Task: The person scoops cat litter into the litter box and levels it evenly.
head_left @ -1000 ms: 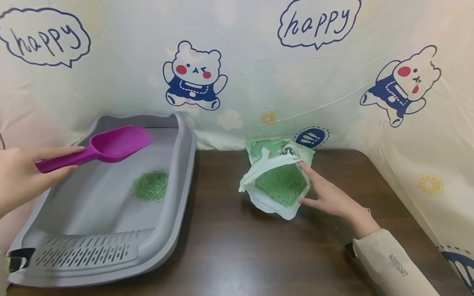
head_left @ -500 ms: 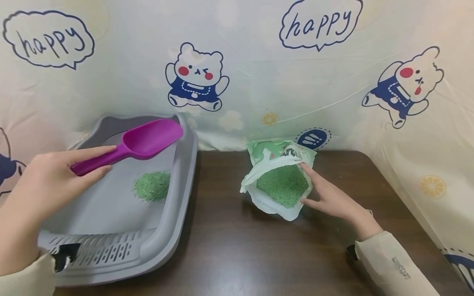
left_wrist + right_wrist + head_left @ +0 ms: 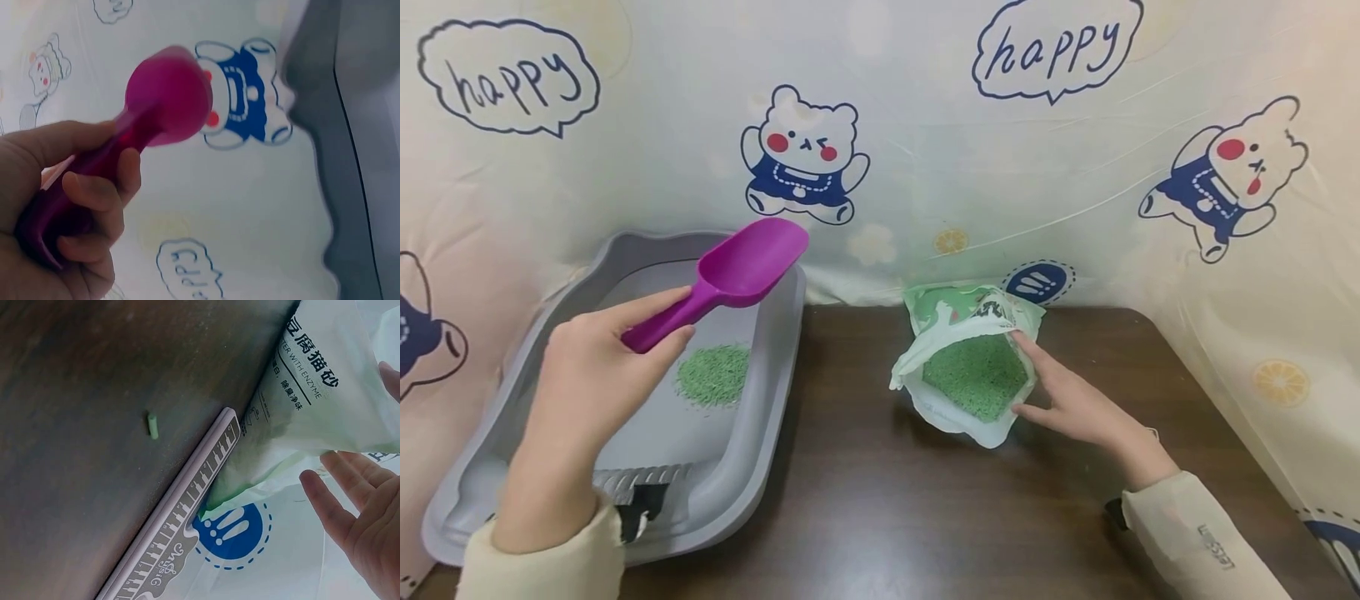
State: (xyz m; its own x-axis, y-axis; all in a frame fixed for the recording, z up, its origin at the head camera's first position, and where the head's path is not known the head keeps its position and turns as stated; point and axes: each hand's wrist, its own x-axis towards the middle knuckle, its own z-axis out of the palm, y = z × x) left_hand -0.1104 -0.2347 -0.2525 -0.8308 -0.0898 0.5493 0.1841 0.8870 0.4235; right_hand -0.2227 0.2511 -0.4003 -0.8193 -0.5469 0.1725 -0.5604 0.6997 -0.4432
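Observation:
My left hand (image 3: 587, 375) grips the handle of a purple litter scoop (image 3: 756, 262), raised over the far right part of the grey litter box (image 3: 782, 392). Nothing shows in the scoop's bowl. Curled fingers wrap the handle in the left wrist view. A small heap of green cat litter pellets (image 3: 713, 375) lies on the box floor. To the right stands an unsealed cat litter bag (image 3: 951, 425), its mouth facing me and green pellets inside. My right hand (image 3: 1075, 404) touches the bag's right rim with fairly straight, spread fingers and thumb.
A brown wooden table (image 3: 865, 517) carries box and bag. Behind hangs a pale curtain (image 3: 917, 167) printed with bears. In the right wrist view, a single green pellet (image 3: 152, 425) lies on the table and a lilac strip with piano keys (image 3: 181, 509) sits by the bag.
My left hand has carried the scoop to the right and slightly up, from the box's left side to above its far right rim. The right hand and bag have stayed put.

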